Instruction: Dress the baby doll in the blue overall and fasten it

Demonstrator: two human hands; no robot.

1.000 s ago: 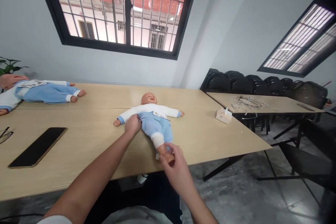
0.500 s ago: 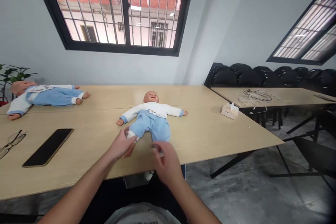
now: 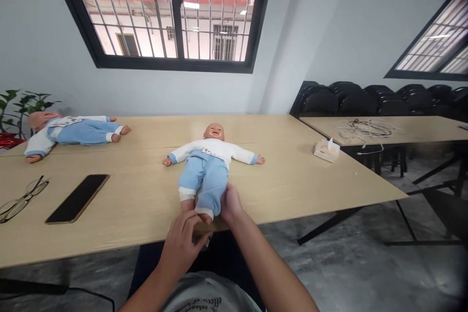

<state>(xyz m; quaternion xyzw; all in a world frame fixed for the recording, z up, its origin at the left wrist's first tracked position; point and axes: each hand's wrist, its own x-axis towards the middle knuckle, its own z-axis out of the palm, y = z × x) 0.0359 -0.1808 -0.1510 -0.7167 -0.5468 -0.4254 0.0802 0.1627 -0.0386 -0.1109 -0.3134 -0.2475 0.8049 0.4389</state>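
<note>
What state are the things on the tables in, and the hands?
Middle baby doll in blue trousers and white top: face up, arms spread.
Second baby doll, similarly dressed: lying down.
Flat black rectangular phone: screen dark.
Thin-framed glasses: lying down, folded or not unclear.
Pale tissue box: white tissue sticking out.
Black and white cables: loosely tangled.
Bare left hand: fingers bent, at middle doll's feet.
Bare right hand: against that doll's lower leg.

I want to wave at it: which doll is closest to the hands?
The doll in the middle, with the left hand at its feet and the right hand beside its leg. The other doll lies far left, near the plant.
</note>
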